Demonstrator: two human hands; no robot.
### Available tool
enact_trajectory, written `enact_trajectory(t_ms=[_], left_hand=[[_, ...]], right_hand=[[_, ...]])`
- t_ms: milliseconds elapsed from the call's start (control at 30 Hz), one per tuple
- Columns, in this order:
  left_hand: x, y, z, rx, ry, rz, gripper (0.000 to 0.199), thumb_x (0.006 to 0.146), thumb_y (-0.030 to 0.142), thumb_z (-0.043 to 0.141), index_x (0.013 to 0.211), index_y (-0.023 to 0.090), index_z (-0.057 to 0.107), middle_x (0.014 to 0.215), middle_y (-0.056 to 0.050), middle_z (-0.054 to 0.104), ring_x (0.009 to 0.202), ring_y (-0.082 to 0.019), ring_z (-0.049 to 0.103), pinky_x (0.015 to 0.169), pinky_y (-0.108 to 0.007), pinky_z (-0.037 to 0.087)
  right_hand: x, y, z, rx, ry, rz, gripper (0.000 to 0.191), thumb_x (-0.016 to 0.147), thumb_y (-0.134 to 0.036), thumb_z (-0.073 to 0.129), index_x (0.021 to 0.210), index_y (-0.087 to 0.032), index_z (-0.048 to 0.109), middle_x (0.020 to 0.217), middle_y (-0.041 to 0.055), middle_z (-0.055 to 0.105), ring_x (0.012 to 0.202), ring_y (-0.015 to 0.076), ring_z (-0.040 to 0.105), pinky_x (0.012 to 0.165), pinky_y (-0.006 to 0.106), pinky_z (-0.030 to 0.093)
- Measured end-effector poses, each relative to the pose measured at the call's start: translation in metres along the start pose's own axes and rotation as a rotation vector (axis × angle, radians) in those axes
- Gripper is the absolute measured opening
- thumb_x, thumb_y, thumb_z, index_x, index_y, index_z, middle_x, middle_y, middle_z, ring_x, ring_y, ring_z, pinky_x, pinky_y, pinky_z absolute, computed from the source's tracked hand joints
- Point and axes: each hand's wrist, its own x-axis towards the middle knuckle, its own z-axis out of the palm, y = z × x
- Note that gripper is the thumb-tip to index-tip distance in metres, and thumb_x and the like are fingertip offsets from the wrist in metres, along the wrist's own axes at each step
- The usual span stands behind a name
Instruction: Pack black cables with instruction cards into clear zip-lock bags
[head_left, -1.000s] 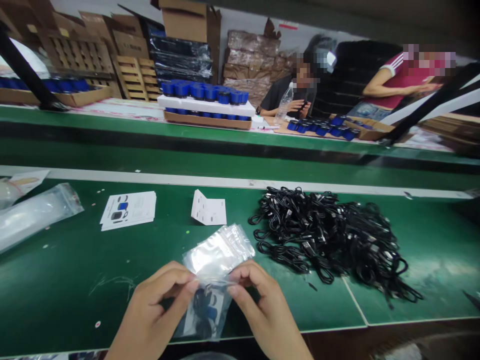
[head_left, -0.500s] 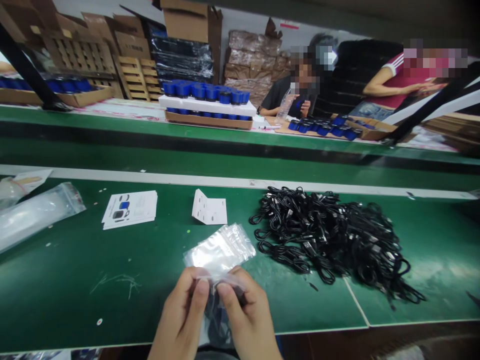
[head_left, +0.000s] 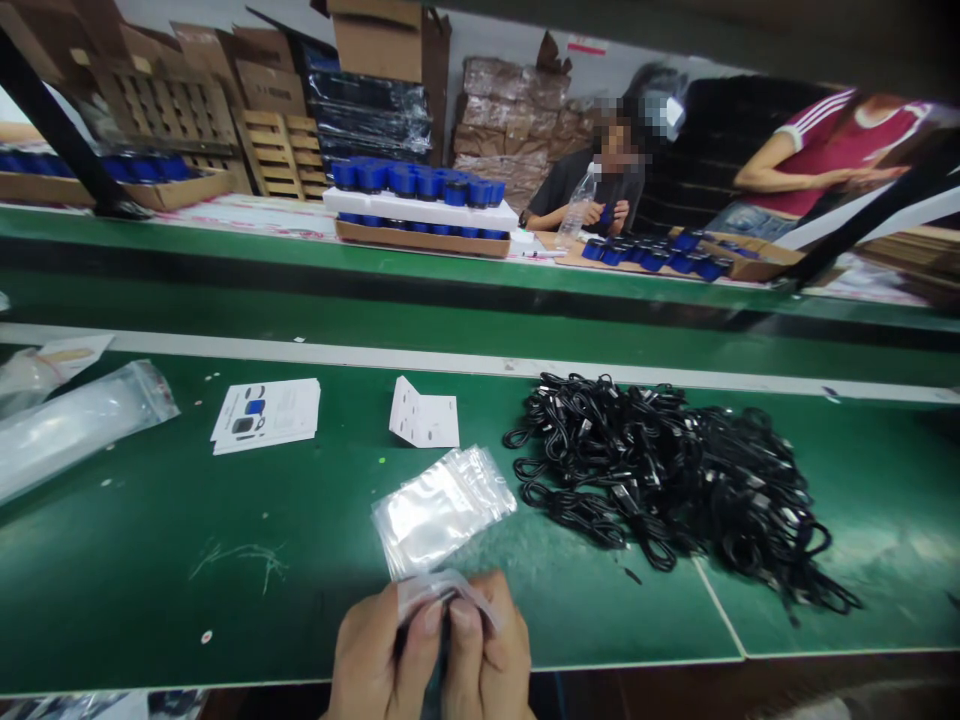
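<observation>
Two bare hands, held close together at the near edge of the bench, their fingertips almost meeting.

Item one, the left hand (head_left: pixel 373 645): half closed, thumb and fingers pinching a fold of clear plastic (head_left: pixel 444 590). Item two, the right hand (head_left: pixel 489 648): likewise half closed, pinching the same fold from the other side. Something dark sits between the hands, too hidden to identify.

Just beyond the fingertips, a flat clear resealable plastic bag (head_left: pixel 442 512) lies on the green bench mat (head_left: pixel 150 590), its near corner at the held fold; whether fold and bag are one piece cannot be told.

To the right of the hands, a large tangled heap of black cables (head_left: pixel 660 480). Ahead, a folded white card (head_left: pixel 424 415). Ahead and to the left, a stack of printed white instruction sheets (head_left: pixel 266 415). Far left, a long clear plastic bag (head_left: pixel 75 430).

Well ahead, across a second green bench (head_left: pixel 420 290), blue-capped cylinders in a white foam tray (head_left: pixel 416 205). Beyond these, a seated co-worker (head_left: pixel 592 185) beside a clear plastic bottle (head_left: pixel 577 205), and a person in a red shirt (head_left: pixel 832 150). Farthest back, stacked cardboard boxes (head_left: pixel 375 40) and wooden pallets (head_left: pixel 277 150).
</observation>
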Motion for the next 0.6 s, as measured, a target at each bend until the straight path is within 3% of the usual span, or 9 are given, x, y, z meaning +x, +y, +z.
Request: enact_trajectory(t_ms=[133, 267, 400, 600], left_hand=[[0.005, -0.001, -0.005, -0.061, -0.057, -0.016, 0.033, 0.094, 0.044, 0.041, 0.082, 0.026, 0.067, 0.068, 0.002, 0.070, 0.058, -0.013, 0.062, 0.060, -0.020, 0.047], [0.019, -0.003, -0.015, -0.097, -0.194, -0.119, 0.024, 0.090, 0.038, 0.049, 0.080, 0.022, 0.064, 0.069, 0.001, 0.063, 0.062, -0.013, 0.059, 0.058, -0.018, 0.048], [0.031, 0.001, -0.024, -0.135, -0.265, -0.193, 0.018, 0.086, 0.033, 0.056, 0.075, 0.021, 0.064, 0.072, 0.001, 0.059, 0.065, -0.012, 0.058, 0.057, -0.015, 0.048], [0.035, 0.003, -0.030, -0.120, -0.326, -0.108, 0.016, 0.085, 0.026, 0.058, 0.072, 0.020, 0.065, 0.071, 0.000, 0.060, 0.060, -0.011, 0.058, 0.053, -0.015, 0.048]], right_hand=[[0.010, -0.009, -0.004, 0.100, -0.005, 0.030, 0.040, 0.097, -0.046, 0.034, 0.075, -0.022, 0.057, 0.061, 0.0010, 0.055, 0.056, 0.0161, 0.054, 0.055, 0.027, 0.043], [0.032, -0.018, -0.018, 0.239, -0.105, 0.037, 0.024, 0.093, -0.035, 0.047, 0.078, -0.020, 0.057, 0.070, -0.0004, 0.054, 0.064, 0.0142, 0.053, 0.058, 0.023, 0.042], [0.041, -0.022, -0.029, 0.257, -0.155, 0.011, 0.019, 0.090, -0.027, 0.052, 0.074, -0.019, 0.059, 0.069, -0.0009, 0.051, 0.063, 0.0135, 0.051, 0.057, 0.024, 0.041], [0.040, -0.025, -0.031, 0.288, -0.119, -0.068, 0.021, 0.087, -0.023, 0.054, 0.067, -0.018, 0.058, 0.064, -0.0011, 0.050, 0.059, 0.0126, 0.048, 0.055, 0.024, 0.037]])
